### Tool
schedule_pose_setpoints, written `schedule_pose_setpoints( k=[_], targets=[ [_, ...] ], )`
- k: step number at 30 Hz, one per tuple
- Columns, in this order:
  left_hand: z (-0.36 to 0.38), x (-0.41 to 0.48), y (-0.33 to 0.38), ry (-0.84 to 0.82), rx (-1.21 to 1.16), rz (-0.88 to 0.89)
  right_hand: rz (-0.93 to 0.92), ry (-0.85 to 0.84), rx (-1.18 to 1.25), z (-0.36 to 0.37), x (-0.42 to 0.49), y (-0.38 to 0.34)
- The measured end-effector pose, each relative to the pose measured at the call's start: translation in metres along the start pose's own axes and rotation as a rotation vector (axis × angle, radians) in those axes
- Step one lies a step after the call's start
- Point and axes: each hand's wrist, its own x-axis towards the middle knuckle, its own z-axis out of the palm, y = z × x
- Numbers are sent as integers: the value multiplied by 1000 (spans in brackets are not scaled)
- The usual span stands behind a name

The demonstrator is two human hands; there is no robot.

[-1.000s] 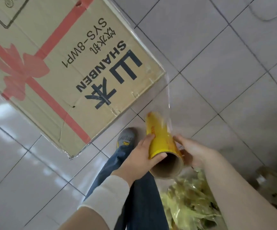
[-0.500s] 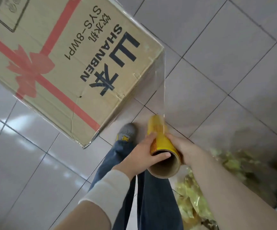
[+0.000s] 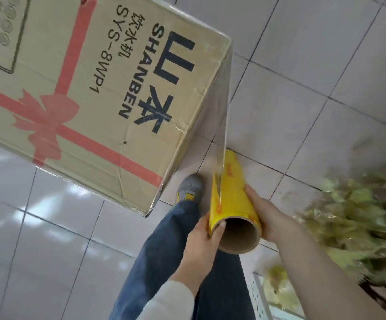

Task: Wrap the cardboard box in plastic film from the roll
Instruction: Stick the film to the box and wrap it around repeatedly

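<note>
White sleeve (image 3: 178, 296), blue jeans (image 3: 164, 262) — grey-and-yellow shoe (image 3: 188, 189).

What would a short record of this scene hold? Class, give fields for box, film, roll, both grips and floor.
box: cardboard, red ribbon print
film: clear sheet stretched from the box's corner to the roll
roll: yellow, hollow core end facing the camera
left grip: holds the roll's near end, thumb on its rim
right grip: holds the roll's right side
floor: pale tiles
heap: yellow-green, blurred, at right
</note>
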Motion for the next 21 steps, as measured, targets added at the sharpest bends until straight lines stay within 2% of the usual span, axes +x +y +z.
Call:
schedule_pose_setpoints(
  k=[3,5,8,13,15,17,19,21],
  targets=[
    [-19,2,-10,-93,98,27,-7,29,-44,11,5,6],
    [-31,4,-10,-117,51,50,15,16,-62,17,6,12],
    [-33,7,-4,-207,102,153,24,-14,-87,21,9,29],
    [-22,-5,-34,-216,291,170,11,-9,-60,14,16,66],
    [-22,-10,-53,-148,218,165,14,40,-42,8,17,81],
    [-25,-18,-68,-77,110,188,47,-1,56,9,16,98],
    [-26,-34,-82,-73,74,172,37,-60,162,24,14,113],
    [-30,-46,-100,-54,35,102,2,-45,227,45,17,118]
  ],
)
